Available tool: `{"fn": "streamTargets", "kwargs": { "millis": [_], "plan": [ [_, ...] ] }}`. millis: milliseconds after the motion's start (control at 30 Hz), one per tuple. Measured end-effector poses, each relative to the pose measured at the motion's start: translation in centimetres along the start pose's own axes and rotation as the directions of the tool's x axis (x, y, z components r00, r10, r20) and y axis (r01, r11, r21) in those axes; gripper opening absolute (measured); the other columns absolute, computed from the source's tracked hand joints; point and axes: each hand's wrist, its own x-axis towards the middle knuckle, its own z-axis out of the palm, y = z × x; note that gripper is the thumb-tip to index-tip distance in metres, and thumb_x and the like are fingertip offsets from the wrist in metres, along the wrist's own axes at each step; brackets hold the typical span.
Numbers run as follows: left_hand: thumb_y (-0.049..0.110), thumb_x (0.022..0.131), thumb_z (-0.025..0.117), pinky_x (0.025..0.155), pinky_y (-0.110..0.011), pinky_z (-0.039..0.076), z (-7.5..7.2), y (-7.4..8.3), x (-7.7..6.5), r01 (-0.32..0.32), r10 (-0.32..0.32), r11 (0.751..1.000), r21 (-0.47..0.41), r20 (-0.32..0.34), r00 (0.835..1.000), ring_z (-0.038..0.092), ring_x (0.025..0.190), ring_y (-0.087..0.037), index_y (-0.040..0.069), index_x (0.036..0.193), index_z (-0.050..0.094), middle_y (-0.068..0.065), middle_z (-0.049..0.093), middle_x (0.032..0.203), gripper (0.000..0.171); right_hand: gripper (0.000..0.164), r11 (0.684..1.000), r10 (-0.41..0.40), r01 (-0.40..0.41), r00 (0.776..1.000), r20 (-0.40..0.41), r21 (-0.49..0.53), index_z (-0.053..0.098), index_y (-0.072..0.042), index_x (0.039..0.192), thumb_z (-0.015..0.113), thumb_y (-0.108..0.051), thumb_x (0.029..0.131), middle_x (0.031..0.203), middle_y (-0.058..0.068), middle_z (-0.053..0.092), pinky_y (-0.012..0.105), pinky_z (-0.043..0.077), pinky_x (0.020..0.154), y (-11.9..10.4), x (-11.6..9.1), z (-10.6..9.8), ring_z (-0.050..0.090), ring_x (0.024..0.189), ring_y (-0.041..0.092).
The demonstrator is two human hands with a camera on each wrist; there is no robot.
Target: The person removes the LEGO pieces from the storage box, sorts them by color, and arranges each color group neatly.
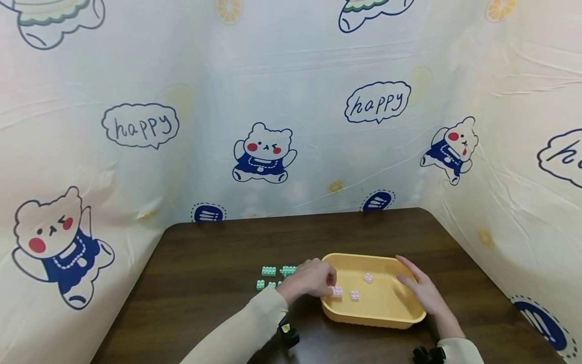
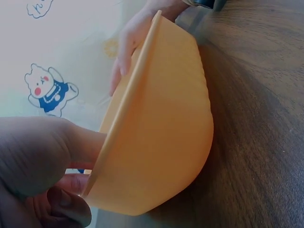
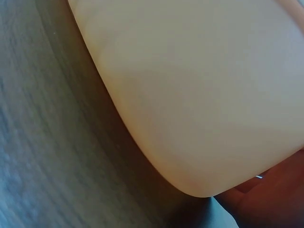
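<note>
A yellow tray (image 1: 386,324) with raised walls stands on the dark wooden table. My left hand (image 1: 313,278) reaches over its left rim, fingers bent and pinching a pink toy brick (image 1: 337,291) just inside. In the left wrist view, the tray wall (image 2: 161,114) hides those fingertips. Two more pink bricks, one nearer the middle (image 1: 354,296) and one farther back (image 1: 368,277), lie on the tray floor. At the tray's right end, my right hand (image 1: 427,293) grips the rim, thumb over the inner side. The tray's outer wall (image 3: 199,95) fills most of the right wrist view.
Several green toy bricks (image 1: 269,271) lie on the table to the left of the tray, partly behind my left hand. The table (image 1: 218,288) ends at a patterned curtain (image 1: 313,101) with bears and lettering, at the back and both sides.
</note>
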Motion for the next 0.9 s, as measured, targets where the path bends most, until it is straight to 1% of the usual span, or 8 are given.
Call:
{"fn": "streamTargets", "kwargs": {
  "millis": [133,300,333,400,467,533,700,900],
  "plan": [
    [0.026,0.078,0.078,0.055,-0.024,0.037,-0.3,-0.5,-0.4,-0.023,0.022,0.999,-0.038,-0.020,1.000,0.049,0.061,-0.009,0.026,0.070,0.061,0.011,0.054,0.065,0.019,0.057,1.000,-0.005,0.005,1.000,-0.004,-0.017,0.034,-0.013,0.151,0.052,-0.032,0.100,0.157,0.018,0.029,0.057,0.026,0.107,0.0,0.0,0.1,0.026,0.142,0.041],
    [0.024,0.078,0.078,0.057,-0.024,0.040,-1.1,-0.7,-1.1,-0.030,0.027,0.995,-0.100,-0.031,0.999,0.050,0.064,-0.009,0.026,0.074,0.063,0.010,0.056,0.069,0.016,0.057,1.000,-0.006,0.006,1.000,-0.004,-0.018,0.034,-0.012,0.151,0.052,-0.031,0.101,0.156,0.020,0.029,0.056,0.027,0.106,0.0,0.1,0.1,0.026,0.141,0.041],
    [0.024,0.078,0.078,0.057,-0.024,0.040,-1.2,-0.8,-1.3,-0.035,0.031,0.994,-0.106,-0.036,0.999,0.050,0.064,-0.009,0.026,0.075,0.063,0.011,0.056,0.070,0.015,0.057,1.000,-0.003,0.003,1.000,-0.004,-0.022,0.034,-0.013,0.151,0.052,-0.032,0.101,0.156,0.019,0.029,0.052,0.029,0.107,0.0,0.1,0.1,0.027,0.141,0.040],
    [0.024,0.078,0.078,0.058,-0.023,0.041,-1.4,-0.9,-1.6,-0.050,0.045,0.992,-0.115,-0.049,0.998,0.051,0.065,-0.008,0.026,0.077,0.064,0.012,0.057,0.072,0.014,0.057,0.999,0.002,-0.002,1.000,-0.003,-0.033,0.034,-0.013,0.151,0.052,-0.033,0.101,0.156,0.019,0.030,0.038,0.033,0.106,0.0,0.0,0.0,0.029,0.141,0.040],
    [0.024,0.079,0.078,0.059,-0.023,0.041,-1.5,-1.0,-1.8,-0.067,0.059,0.989,-0.129,-0.066,0.996,0.051,0.066,-0.007,0.025,0.079,0.064,0.011,0.058,0.074,0.013,0.058,0.999,0.005,-0.005,1.000,-0.002,-0.042,0.035,-0.014,0.151,0.052,-0.034,0.100,0.156,0.019,0.030,0.023,0.034,0.099,0.0,-0.1,0.0,0.030,0.140,0.039],
    [0.024,0.079,0.077,0.059,-0.022,0.042,-1.5,-1.2,-2.1,-0.083,0.072,0.986,-0.145,-0.082,0.994,0.051,0.067,-0.006,0.025,0.081,0.065,0.011,0.059,0.076,0.013,0.058,0.999,0.008,-0.008,1.000,-0.001,-0.039,0.035,-0.014,0.151,0.052,-0.035,0.100,0.156,0.018,0.030,0.012,0.032,0.091,0.0,-0.1,0.0,0.030,0.140,0.038],
    [0.025,0.080,0.077,0.060,-0.021,0.043,-2.1,-1.6,-3.2,-0.107,0.086,0.979,-0.172,-0.125,0.988,0.051,0.068,-0.004,0.024,0.085,0.067,0.008,0.064,0.081,0.011,0.057,1.000,-0.004,0.004,1.000,-0.002,-0.024,0.035,-0.013,0.151,0.052,-0.034,0.100,0.156,0.018,0.030,0.007,0.030,0.088,0.0,-0.3,0.1,0.030,0.140,0.038],
    [0.028,0.080,0.078,0.063,-0.020,0.044,-3.0,-2.4,-4.8,-0.117,0.090,0.978,-0.173,-0.157,0.983,0.052,0.071,-0.004,0.026,0.086,0.068,0.010,0.065,0.083,0.011,0.057,1.000,-0.015,0.015,1.000,0.003,0.003,0.035,-0.012,0.151,0.053,-0.033,0.100,0.157,0.018,0.029,0.003,0.027,0.088,0.0,-0.2,0.1,0.028,0.140,0.038]
  ]
}}
